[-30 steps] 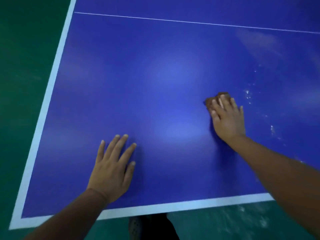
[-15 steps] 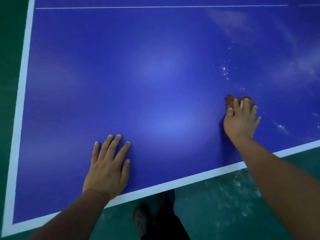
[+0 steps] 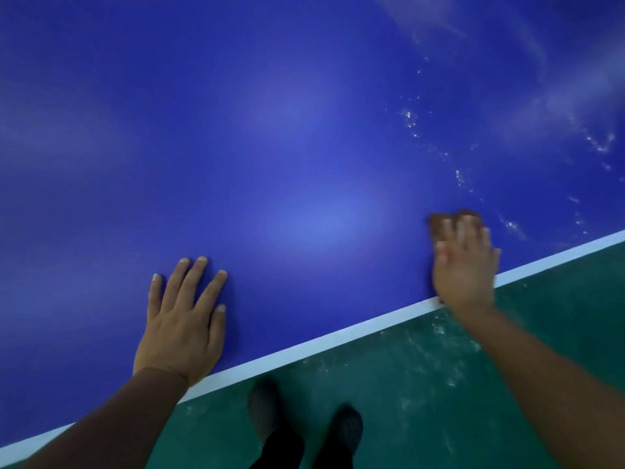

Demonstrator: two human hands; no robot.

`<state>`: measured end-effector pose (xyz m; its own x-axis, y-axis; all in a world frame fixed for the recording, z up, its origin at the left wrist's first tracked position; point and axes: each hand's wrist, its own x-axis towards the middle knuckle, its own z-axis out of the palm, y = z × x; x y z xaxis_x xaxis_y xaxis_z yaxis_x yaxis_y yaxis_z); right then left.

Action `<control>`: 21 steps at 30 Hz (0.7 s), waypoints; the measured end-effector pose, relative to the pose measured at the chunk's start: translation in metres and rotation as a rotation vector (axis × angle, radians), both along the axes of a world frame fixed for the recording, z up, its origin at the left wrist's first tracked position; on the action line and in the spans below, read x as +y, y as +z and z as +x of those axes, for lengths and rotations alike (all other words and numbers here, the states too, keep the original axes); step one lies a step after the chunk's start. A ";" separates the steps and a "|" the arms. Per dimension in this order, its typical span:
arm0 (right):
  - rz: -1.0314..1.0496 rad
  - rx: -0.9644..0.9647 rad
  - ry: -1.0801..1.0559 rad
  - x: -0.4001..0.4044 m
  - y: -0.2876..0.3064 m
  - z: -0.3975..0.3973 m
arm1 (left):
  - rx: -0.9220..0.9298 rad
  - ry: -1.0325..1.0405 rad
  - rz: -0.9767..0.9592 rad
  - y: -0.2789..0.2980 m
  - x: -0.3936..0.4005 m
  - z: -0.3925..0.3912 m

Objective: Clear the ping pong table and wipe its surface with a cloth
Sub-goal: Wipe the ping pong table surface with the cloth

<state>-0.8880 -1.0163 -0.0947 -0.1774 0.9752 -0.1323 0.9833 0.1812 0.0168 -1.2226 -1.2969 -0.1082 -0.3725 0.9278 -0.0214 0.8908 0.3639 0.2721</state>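
The left hand (image 3: 181, 324) is laid flat on the blue tabletop (image 3: 270, 147), palm down, with all fingers straight and slightly spread; nothing is held by it. Its wrist lies over the white edge stripe (image 3: 304, 350), and the bare forearm runs back toward the lower left corner.

The right hand (image 3: 465, 265) is pressed palm down on a brown cloth (image 3: 439, 221), with fingers extended and close together over it. The hand is blurred, so it cannot be told whether the fingertips curl over the cloth's far edge. Only the far and left parts of the cloth are seen past the fingers; the rest is covered by the hand. The cloth looks rumpled and soft, and it is placed on the tabletop just beside the near edge stripe. The heel of the right hand reaches that stripe, and the forearm stretches away to the lower right.

The tabletop is smooth and matte-glossy, with soft light patches reflected on it. White specks and pale smears (image 3: 411, 118) are scattered to the right, beyond the cloth. A green floor (image 3: 439, 384), speckled with pale marks, is seen below the edge, and two dark shoes (image 3: 263, 407) stand there.
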 end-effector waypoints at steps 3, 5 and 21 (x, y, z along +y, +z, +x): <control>0.037 0.086 -0.395 0.010 0.008 -0.008 | 0.006 -0.004 0.000 0.000 0.000 -0.001; 0.081 0.065 -0.314 -0.020 0.006 -0.053 | 0.007 0.002 -0.003 0.001 0.000 0.000; -0.010 -0.004 0.280 0.020 0.002 0.011 | 0.005 -0.005 -0.075 0.005 0.001 -0.002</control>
